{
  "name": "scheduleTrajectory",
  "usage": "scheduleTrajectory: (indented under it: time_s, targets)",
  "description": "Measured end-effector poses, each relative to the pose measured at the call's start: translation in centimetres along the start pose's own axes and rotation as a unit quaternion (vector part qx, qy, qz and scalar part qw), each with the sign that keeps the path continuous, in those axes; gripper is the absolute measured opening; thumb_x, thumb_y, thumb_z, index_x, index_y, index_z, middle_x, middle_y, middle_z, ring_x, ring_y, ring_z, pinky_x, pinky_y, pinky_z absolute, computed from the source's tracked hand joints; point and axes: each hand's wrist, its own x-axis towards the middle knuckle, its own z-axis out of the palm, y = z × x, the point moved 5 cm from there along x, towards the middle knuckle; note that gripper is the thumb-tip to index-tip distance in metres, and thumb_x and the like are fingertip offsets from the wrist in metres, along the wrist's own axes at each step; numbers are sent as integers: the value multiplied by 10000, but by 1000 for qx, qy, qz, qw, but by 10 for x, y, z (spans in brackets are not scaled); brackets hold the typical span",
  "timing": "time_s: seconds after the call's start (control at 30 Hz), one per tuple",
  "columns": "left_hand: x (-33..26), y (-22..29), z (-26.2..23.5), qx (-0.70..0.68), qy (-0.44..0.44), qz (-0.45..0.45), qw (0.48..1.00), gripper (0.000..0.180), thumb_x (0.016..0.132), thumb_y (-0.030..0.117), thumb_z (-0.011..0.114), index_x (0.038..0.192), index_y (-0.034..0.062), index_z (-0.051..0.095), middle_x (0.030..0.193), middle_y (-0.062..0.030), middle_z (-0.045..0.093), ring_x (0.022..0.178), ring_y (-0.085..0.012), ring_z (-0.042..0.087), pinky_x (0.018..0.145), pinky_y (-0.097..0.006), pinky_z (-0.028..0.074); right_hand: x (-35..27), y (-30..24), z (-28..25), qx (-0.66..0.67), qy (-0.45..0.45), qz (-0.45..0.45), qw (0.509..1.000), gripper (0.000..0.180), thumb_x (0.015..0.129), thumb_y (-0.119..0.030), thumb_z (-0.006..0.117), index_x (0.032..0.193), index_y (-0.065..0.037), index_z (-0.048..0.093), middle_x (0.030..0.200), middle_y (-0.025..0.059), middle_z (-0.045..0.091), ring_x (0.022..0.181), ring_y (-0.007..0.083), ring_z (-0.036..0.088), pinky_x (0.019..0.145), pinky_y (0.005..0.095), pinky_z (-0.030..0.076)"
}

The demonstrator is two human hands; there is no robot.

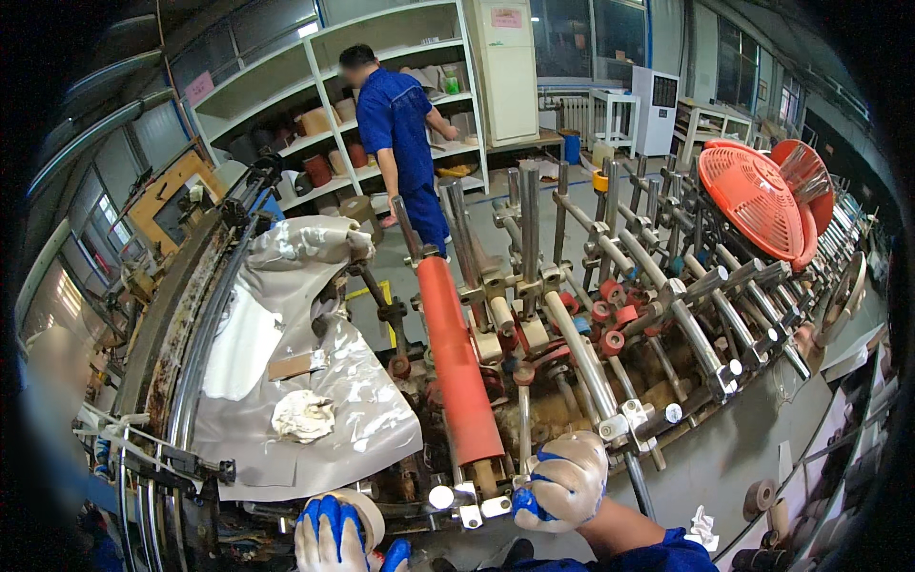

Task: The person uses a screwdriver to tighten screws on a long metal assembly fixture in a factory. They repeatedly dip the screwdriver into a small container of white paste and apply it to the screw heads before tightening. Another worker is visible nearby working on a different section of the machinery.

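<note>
At the bottom edge, my left hand (332,536), in a white glove with blue-coated fingers, grips a cream-coloured roll (366,515), fingers on one side and thumb on the other. My right hand (564,481), gloved alike, is closed beside the metal clamp blocks (629,425) at the machine's near edge; whatever lies inside its fist is hidden. Between the hands, a long red roller (457,367) runs away from me, its near end close to silver fittings. To the left, a grey sheet (357,434) covers part of the machine, bearing white paste (303,416) and a brown strip (295,366).
Rods and rollers (581,357) crowd the machine to the right, with red plastic baskets (753,195) on top. A person in blue (405,124) stands at white shelves (324,86) behind. At far left is a blurred figure (57,410). Rolls (760,498) lie lower right.
</note>
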Motion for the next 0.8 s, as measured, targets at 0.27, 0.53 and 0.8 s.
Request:
scheduleTrajectory:
  time_s: [0.27,0.53,0.8]
  targets:
    - [9,6,-4,19,-6,14,1000,619,831,353,777,1266,-54,610,1310,-266,617,1227,-455,581,1067,-564,426,-5,2,-5,13,-24,6,1000,347,656,-403,790,643,-162,540,695,-4,591,765,236,655,623,381,466]
    - [7,7,3,27,6,4,1000,631,834,366,785,1275,-49,607,1323,-271,608,1234,-458,575,1067,-572,421,-2,10,0,17,-14,-11,1000,345,617,-371,777,596,-153,511,668,4,575,723,236,649,592,376,454]
    - [3,0,4,21,-21,-64,997,640,784,405,801,1228,-17,615,1300,-293,574,1235,-479,530,1082,-564,406,-20,3,9,17,9,-35,999,109,638,-154,587,682,-101,502,776,82,566,771,329,599,702,501,472]
